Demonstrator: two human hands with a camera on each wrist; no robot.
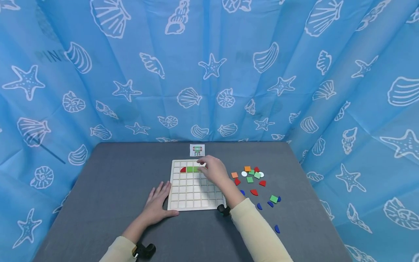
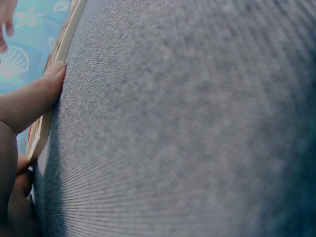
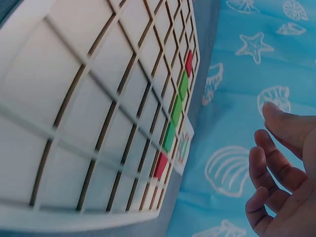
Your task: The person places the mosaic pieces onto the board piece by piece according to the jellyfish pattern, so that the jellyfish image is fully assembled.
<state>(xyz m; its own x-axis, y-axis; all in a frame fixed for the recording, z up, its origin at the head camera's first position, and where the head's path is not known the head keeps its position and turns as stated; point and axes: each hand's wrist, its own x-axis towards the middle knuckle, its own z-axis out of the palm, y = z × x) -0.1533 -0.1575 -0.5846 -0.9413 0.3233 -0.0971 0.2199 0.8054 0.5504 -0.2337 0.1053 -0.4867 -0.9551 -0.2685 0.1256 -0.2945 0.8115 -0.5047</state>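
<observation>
A white gridded board lies on the table. In the right wrist view, one of its rows holds a red piece, three green squares and another red piece. My right hand hovers above the upper right of the board, fingers loosely bent, nothing between them; it covers part of that row in the head view. With fingers spread, my left hand rests at the board's lower left corner. Its thumb touches the front edge, and its other fingers lie along the left side.
Right of the board lie loose pieces: orange squares, green squares, red quarter-rounds, white discs and blue half-rounds. A small pattern card lies behind the board. A blue shell-print curtain surrounds the table.
</observation>
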